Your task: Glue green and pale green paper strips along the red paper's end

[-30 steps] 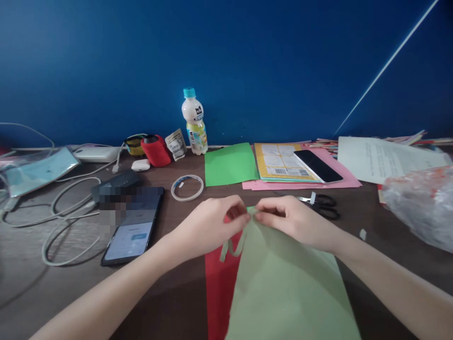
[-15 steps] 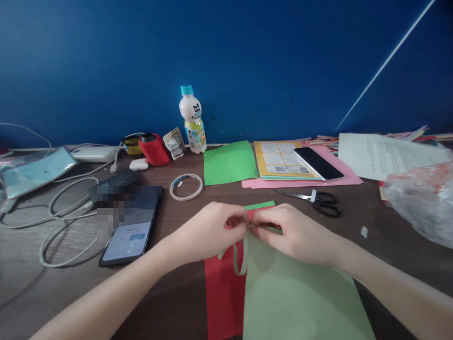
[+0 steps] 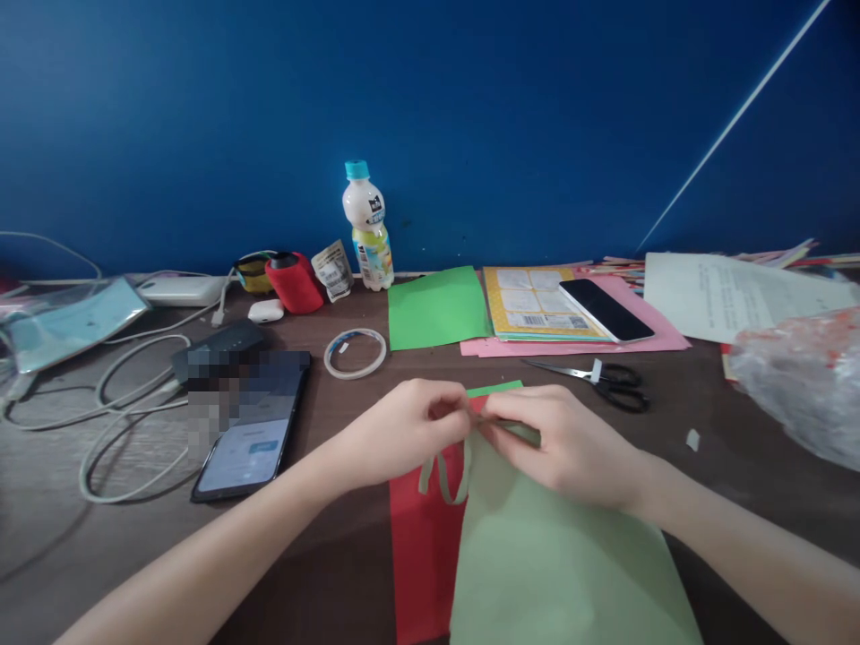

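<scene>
My left hand (image 3: 413, 425) is closed in a pinch on a narrow, curled strip of pale green paper (image 3: 459, 488), which dangles below the fingers. Close beside it, my right hand (image 3: 561, 434) pinches the upper left corner of a large pale green paper sheet (image 3: 571, 564). The fingertips of both hands almost meet, and they hide where strip and sheet come together. Under the sheet lies red paper (image 3: 425, 564), its left part showing. The edge of a bright green paper (image 3: 497, 389) sticks out just beyond the hands.
Scissors (image 3: 595, 374) and a tape roll (image 3: 355, 354) lie beyond my hands. A smartphone (image 3: 252, 439) and cables are on the left. At the back stand a bottle (image 3: 369, 228), green paper (image 3: 440, 309) and a white-edged phone (image 3: 605, 310). Crumpled plastic (image 3: 803, 381) lies right.
The pale green sheet's lower part has shifted left over the red paper. The curled strip has risen slightly with my left hand, and both hands keep their pinch.
</scene>
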A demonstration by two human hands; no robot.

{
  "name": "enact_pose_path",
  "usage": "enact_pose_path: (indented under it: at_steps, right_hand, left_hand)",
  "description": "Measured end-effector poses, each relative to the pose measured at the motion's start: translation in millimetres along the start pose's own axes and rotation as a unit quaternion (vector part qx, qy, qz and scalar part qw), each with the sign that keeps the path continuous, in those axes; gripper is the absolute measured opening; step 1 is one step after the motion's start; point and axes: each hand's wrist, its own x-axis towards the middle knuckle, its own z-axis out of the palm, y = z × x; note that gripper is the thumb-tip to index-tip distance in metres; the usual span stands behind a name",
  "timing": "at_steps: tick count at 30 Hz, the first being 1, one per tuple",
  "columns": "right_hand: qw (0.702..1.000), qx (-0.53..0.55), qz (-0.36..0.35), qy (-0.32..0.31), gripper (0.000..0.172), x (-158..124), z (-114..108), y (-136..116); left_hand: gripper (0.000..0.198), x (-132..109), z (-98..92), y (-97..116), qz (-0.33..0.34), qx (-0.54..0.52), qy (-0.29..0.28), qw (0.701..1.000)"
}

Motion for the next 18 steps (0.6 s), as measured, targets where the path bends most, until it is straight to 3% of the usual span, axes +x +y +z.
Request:
enact_pose_path:
  at_steps: [8,13,18]
  right_hand:
    - [0.999,0.040,0.018,-0.027,0.016,2.6,-3.4,-0.9]
    - [1.000,-0.004,-0.021,0.012,0.016,0.3,1.8,0.5]
    - [1.000,0.002,-0.010,0.013,0.016,0.4,2.5,0.8]
  left_hand:
    - [0.013,-2.4,0.6,-0.7,-0.014,-0.022,-0.014,1.000]
    - [0.012,-0.1,0.9,-2.8,-0.021,-0.068,-0.021,0.997]
    - [0.013,-0.2,0.3,-3.8,-0.023,-0.023,-0.007,0.999]
